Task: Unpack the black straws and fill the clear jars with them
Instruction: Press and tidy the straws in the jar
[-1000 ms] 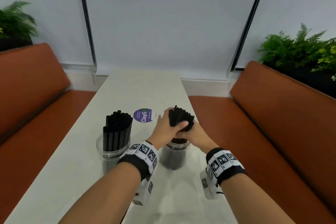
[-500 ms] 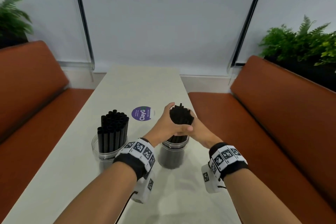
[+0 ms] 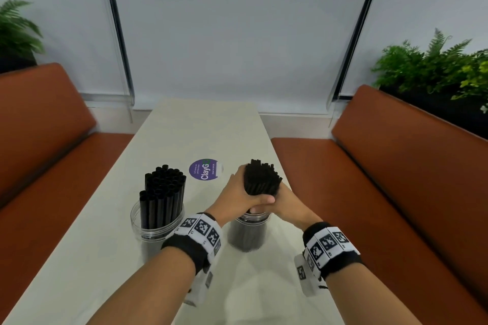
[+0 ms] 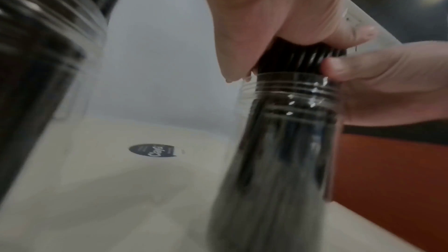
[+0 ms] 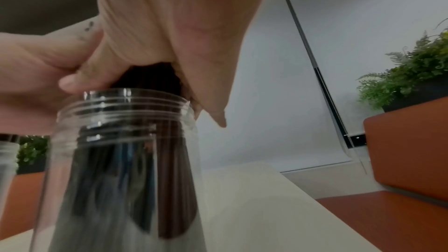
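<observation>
A bundle of thin black straws [image 3: 261, 178] stands in the right clear jar [image 3: 248, 235] on the table. Both hands wrap round the bundle just above the jar's mouth: my left hand [image 3: 239, 196] from the left, my right hand [image 3: 285, 204] from the right, thumbs overlapping in front. In the left wrist view the straws [image 4: 298, 58] enter the threaded jar neck [image 4: 293, 91]. The right wrist view shows the same jar [image 5: 126, 141] with straw ends [image 5: 152, 78] under my palm. A second clear jar [image 3: 157, 221] at the left holds thicker black straws [image 3: 163, 192].
A round purple sticker [image 3: 204, 169] lies on the pale table [image 3: 79, 258] beyond the jars. Orange bench seats [image 3: 396, 179] flank the table on both sides. Potted ferns [image 3: 435, 66] stand behind the benches.
Both hands have stayed on the bundle and slid slightly lower toward the jar mouth. The straws sit deeper and more upright in the right jar. The head view shifted a little.
</observation>
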`<state>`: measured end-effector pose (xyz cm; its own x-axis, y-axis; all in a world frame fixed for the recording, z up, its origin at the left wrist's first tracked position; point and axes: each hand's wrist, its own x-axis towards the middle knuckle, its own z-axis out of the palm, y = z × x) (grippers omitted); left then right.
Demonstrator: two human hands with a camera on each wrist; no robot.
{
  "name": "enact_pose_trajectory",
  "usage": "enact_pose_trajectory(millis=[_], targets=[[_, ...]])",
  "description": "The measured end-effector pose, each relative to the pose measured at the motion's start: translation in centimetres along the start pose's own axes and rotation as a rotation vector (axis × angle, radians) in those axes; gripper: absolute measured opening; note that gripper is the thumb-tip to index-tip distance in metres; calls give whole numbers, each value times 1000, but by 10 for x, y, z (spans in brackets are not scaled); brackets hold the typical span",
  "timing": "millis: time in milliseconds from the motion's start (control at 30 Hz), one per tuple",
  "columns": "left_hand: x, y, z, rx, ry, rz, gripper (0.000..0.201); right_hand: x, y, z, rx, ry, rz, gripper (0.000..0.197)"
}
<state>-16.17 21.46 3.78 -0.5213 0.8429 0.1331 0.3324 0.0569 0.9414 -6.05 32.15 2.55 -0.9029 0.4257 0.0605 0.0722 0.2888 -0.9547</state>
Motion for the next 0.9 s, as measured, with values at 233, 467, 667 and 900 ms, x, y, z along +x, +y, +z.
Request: enact_pose_trajectory(millis=[233,467,667,900], targets=[[8,29,2,-143,210,1,63,5,-28,-15,19,-25,-77,53],[-4,11,8,-66,73,-35,92,-6,-10,-23,-70,-90,77,69],[-1,0,-1,-58,-50,-19,104,-14,0,-18,-13,-76,62,94],[2,13,5,-67,38,-4,69,4,4,2,28,122,-5,83]])
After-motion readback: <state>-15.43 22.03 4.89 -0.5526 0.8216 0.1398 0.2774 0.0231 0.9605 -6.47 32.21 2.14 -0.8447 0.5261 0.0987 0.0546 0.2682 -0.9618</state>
